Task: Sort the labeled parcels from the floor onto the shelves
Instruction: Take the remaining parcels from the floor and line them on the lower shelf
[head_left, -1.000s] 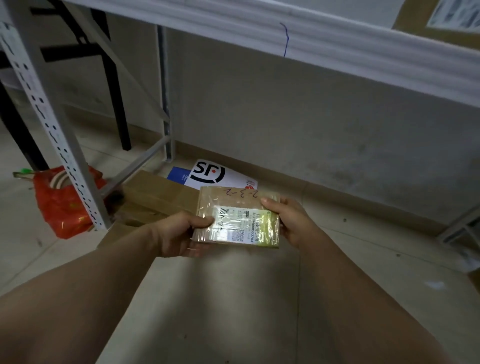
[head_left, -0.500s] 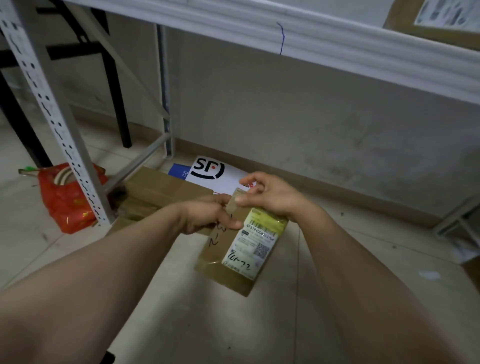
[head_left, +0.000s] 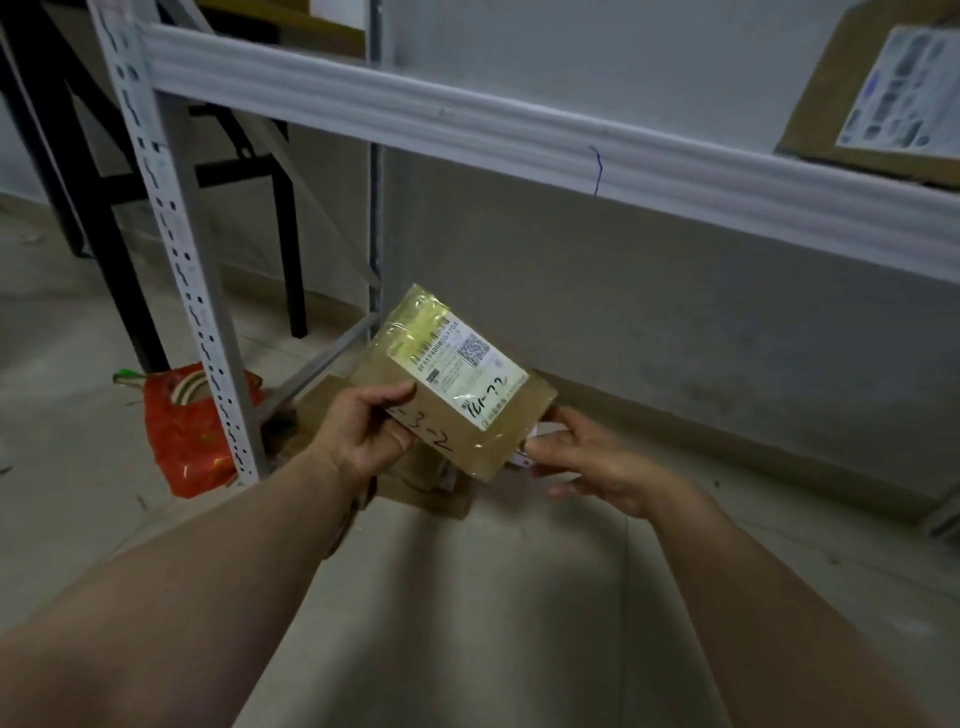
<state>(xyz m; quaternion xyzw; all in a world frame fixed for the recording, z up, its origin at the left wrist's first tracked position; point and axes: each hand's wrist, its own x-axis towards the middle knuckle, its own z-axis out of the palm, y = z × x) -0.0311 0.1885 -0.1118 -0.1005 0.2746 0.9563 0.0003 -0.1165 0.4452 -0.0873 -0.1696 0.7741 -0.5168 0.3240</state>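
A small flat brown parcel (head_left: 470, 431) with a white printed label, yellowish tape and handwritten "-3-2" is held tilted in front of me, below the white shelf beam (head_left: 467, 124). My left hand (head_left: 363, 436) grips its left edge, thumb on top. At the parcel's lower right corner, the fingertips of my right hand (head_left: 597, 467) pinch the edge. Another brown labeled parcel (head_left: 883, 93) lies on the shelf at the upper right. Flat brown cardboard parcels (head_left: 421, 488) lie on the floor behind my hands, mostly hidden.
A perforated grey shelf upright (head_left: 176, 249) stands at the left, with a red plastic bag (head_left: 182, 431) at its foot. Black table legs (head_left: 104, 234) rise behind it. A grey wall closes off the space under the shelf. The floor is pale tile.
The parcel has been turned between both hands and raised, its label now facing up and to the right. My right hand slid from its top to its lower right corner. The view has tilted upward.
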